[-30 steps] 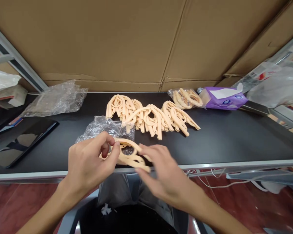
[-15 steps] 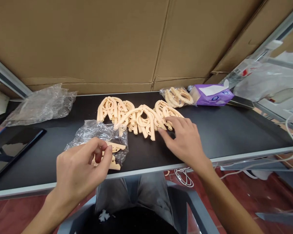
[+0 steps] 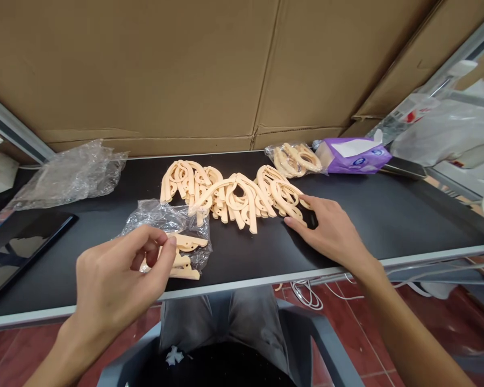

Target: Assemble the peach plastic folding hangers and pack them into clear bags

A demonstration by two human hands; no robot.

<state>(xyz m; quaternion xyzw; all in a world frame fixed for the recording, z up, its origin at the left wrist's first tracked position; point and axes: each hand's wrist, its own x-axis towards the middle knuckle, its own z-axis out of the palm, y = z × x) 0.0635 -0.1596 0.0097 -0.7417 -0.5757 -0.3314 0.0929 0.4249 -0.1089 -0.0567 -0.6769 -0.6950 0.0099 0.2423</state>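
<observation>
Cream-coloured plastic folding hangers lie folded in an overlapping row across the black tabletop. My right hand is at the right end of the row, its thumb and fingers closed around the lower end of a hanger. Below the row's left end, a crumpled clear plastic bag lies with several cream hanger parts in or on it. My left hand is over the bag's left side, thumb and forefinger pinched beside those parts. What sits in that pinch, if anything, is hidden.
Bagged cream rings and a purple tissue pack stand at the back right. Empty-looking clear bags and a dark tablet are on the left. A cardboard wall closes off the back; white cables hang below the front edge.
My right hand has shifted right, uncovering more of the hangers at that end. My left hand has drawn slightly left while the parts beside its fingers stay almost in place.
</observation>
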